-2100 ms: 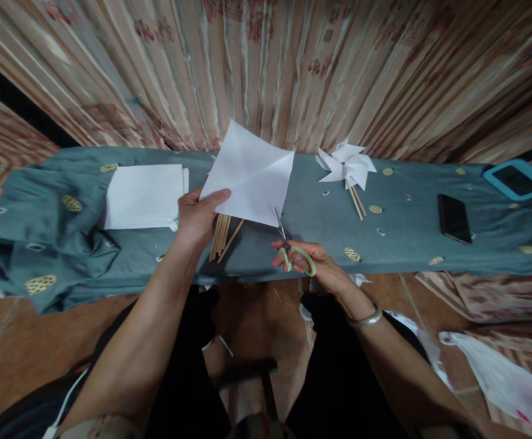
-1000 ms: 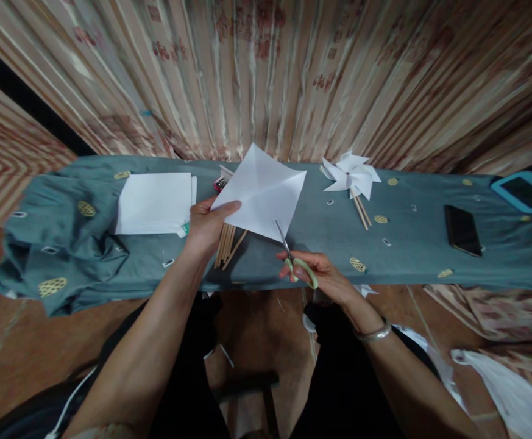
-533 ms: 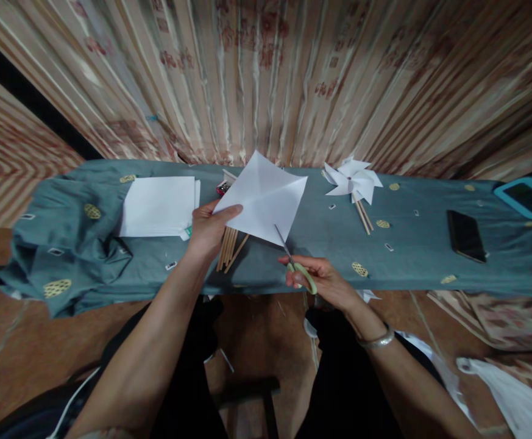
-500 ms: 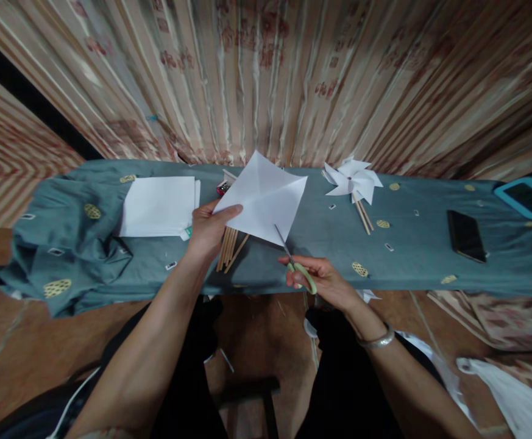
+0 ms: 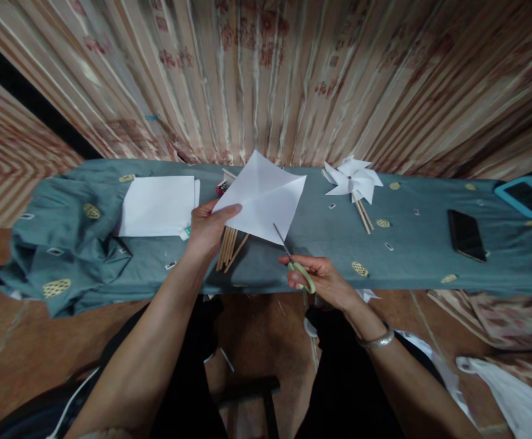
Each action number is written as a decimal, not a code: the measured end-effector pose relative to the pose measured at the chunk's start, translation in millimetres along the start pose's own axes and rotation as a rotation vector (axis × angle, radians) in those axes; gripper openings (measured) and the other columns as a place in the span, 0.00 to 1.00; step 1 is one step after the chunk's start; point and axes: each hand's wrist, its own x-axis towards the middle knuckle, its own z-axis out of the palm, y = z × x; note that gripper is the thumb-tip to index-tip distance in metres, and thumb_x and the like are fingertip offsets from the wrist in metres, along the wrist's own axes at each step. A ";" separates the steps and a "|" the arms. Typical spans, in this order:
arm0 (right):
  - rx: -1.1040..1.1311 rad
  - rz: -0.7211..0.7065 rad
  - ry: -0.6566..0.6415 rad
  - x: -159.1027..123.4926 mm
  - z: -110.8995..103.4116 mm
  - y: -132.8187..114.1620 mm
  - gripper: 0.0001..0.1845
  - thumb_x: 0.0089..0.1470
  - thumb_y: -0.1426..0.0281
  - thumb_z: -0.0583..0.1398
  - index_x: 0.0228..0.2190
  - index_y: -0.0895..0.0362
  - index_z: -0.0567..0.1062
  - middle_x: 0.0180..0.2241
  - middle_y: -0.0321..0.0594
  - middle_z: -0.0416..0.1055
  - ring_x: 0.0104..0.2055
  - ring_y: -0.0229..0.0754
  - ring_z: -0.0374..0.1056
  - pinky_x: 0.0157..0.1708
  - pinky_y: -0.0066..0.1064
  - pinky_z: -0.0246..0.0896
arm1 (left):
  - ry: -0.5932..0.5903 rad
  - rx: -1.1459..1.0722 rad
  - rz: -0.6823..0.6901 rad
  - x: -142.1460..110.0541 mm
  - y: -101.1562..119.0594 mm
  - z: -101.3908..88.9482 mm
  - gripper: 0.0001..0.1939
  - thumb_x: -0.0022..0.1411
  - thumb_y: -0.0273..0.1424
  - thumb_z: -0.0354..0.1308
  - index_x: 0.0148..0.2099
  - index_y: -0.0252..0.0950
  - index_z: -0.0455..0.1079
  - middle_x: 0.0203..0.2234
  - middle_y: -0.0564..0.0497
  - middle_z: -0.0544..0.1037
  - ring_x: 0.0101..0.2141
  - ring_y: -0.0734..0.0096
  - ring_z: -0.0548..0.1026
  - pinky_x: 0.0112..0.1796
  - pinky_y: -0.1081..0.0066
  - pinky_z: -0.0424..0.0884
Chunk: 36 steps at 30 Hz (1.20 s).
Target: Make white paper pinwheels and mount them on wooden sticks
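Observation:
My left hand (image 5: 211, 224) pinches the left corner of a white square sheet of paper (image 5: 262, 194), thumb on top and fingers beneath. Faint creases cross at the paper's middle, and it is held above the cloth. In my right hand (image 5: 314, 274) is a pair of scissors (image 5: 302, 277) with pale green handles, fingers through the loops. The blades look nearly closed and lie at the paper's near corner, pointing toward its middle. Several wooden sticks (image 5: 230, 249) rest partly under the paper. Behind it a small red item (image 5: 222, 186) is mostly hidden.
Left on the grey-green cloth (image 5: 412, 244) lies a stack of white paper (image 5: 158, 206). To the right are paper pinwheels (image 5: 352, 178) on sticks, a black phone (image 5: 467, 235) and a blue-framed tablet (image 5: 528, 196). A pleated curtain (image 5: 266, 79) hangs behind; a white bag (image 5: 512, 396) lies on the floor.
The scissor blades, parted earlier, have come together at the paper's near corner. My view has shifted, so the bench sits lower and further right. My left hand keeps its hold.

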 end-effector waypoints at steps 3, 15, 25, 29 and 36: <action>-0.028 -0.002 -0.003 -0.5 0.0 -1.9 0.30 0.42 0.55 0.71 0.45 0.58 0.78 0.24 0.31 0.72 0.25 0.29 0.66 0.26 0.24 0.64 | -0.002 0.012 0.003 -1.0 -0.2 0.5 0.16 0.37 0.30 0.73 0.32 0.33 0.79 0.24 0.51 0.80 0.28 0.64 0.78 0.34 0.64 0.75; -0.053 -0.030 0.007 -0.9 -1.9 -3.6 0.29 0.43 0.55 0.71 0.45 0.58 0.78 0.25 0.34 0.74 0.24 0.30 0.64 0.26 0.26 0.64 | -0.037 0.049 -0.043 -9.8 -0.4 7.5 0.13 0.37 0.31 0.72 0.30 0.34 0.78 0.23 0.51 0.79 0.23 0.70 0.74 0.28 0.69 0.71; -0.009 0.012 0.019 0.3 -2.2 -0.8 0.28 0.42 0.58 0.72 0.45 0.57 0.79 0.24 0.31 0.72 0.25 0.30 0.67 0.27 0.24 0.67 | -0.033 0.051 -0.041 -9.6 -0.3 7.7 0.14 0.37 0.32 0.72 0.31 0.34 0.79 0.24 0.52 0.80 0.24 0.70 0.75 0.28 0.69 0.72; 0.003 0.008 0.018 0.3 -0.9 -1.4 0.28 0.41 0.58 0.72 0.44 0.57 0.79 0.23 0.31 0.72 0.24 0.30 0.68 0.26 0.25 0.67 | -0.025 0.048 -0.037 -9.4 -0.4 7.6 0.14 0.36 0.32 0.72 0.30 0.35 0.79 0.24 0.53 0.80 0.23 0.70 0.75 0.27 0.70 0.72; -0.022 -0.011 0.030 0.2 0.4 -5.1 0.29 0.40 0.55 0.72 0.42 0.58 0.79 0.25 0.34 0.75 0.24 0.31 0.67 0.27 0.26 0.67 | -0.049 0.041 -0.072 -14.2 -0.3 12.2 0.12 0.36 0.29 0.72 0.29 0.34 0.79 0.23 0.53 0.79 0.23 0.71 0.74 0.29 0.69 0.71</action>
